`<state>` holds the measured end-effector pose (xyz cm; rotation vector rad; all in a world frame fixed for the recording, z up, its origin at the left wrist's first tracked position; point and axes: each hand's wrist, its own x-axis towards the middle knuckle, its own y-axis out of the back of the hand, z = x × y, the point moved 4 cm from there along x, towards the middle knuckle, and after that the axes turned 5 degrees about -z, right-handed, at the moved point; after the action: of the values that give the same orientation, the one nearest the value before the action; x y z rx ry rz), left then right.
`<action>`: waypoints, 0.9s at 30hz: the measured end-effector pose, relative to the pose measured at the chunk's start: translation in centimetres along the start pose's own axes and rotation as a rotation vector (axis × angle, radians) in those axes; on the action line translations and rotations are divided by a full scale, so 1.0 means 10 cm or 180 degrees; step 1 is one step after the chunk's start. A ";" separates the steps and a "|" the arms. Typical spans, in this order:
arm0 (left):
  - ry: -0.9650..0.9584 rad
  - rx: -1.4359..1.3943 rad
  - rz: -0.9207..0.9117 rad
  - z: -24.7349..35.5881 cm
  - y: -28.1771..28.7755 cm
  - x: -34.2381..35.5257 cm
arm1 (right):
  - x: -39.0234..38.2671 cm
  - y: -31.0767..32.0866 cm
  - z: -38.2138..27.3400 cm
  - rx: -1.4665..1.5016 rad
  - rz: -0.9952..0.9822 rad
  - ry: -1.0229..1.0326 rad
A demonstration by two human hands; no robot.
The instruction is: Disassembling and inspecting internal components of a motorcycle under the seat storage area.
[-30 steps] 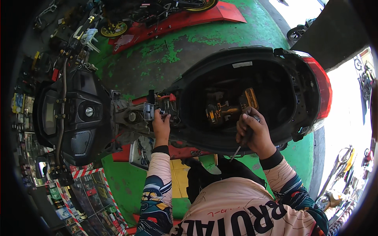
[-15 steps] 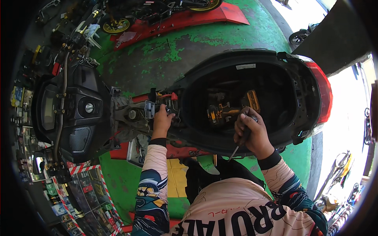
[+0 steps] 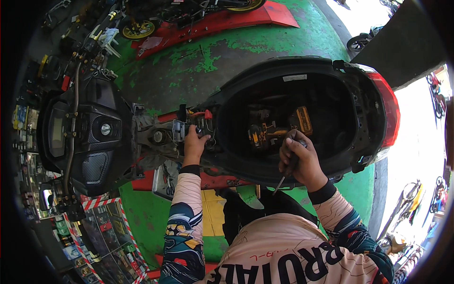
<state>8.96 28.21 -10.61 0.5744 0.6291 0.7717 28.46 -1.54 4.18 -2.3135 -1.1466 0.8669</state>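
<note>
My left hand [image 3: 194,146] reaches into the compartment ahead of the seat bucket of a dark scooter [image 3: 101,102], its fingers closed around a small part I cannot make out, beside a silver bracket [image 3: 178,130] and a red terminal cover [image 3: 207,114]. Over the near side of the bucket [image 3: 331,109], my right hand [image 3: 298,158] grips a screwdriver [image 3: 281,182], its thin shaft angled down toward me. Inside the bucket lies a yellow-and-black power drill [image 3: 257,136], partly shadowed.
A tool tray [image 3: 165,184] sits below the scooter on a red stand [image 3: 142,183]. Another motorcycle [image 3: 179,10] rests on a red ramp [image 3: 276,16] beyond. Glass display cases [image 3: 104,236] line the left; a dark pillar [image 3: 406,38] and parked motorcycles [image 3: 406,199] are at right.
My left hand has edged up and slightly left within the compartment. My right hand, still gripping the screwdriver, has shifted slightly left.
</note>
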 end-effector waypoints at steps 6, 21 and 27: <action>0.0106 -0.0100 0.0038 -0.11 0.02 0.02 | 0.02 -0.01 0.05 -0.0004 -0.0022 -0.0050; -0.0441 -0.0531 0.0374 -0.70 0.18 0.20 | 0.38 -0.20 0.48 -0.0219 -0.0001 -0.0202; -0.0504 -0.0227 0.0845 -0.46 -0.04 0.16 | 0.47 -0.19 0.46 -0.0355 -0.0141 -0.0136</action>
<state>6.81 30.31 -14.53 0.6542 0.3816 0.9829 26.49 3.81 0.38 -2.3585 -1.2898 0.8603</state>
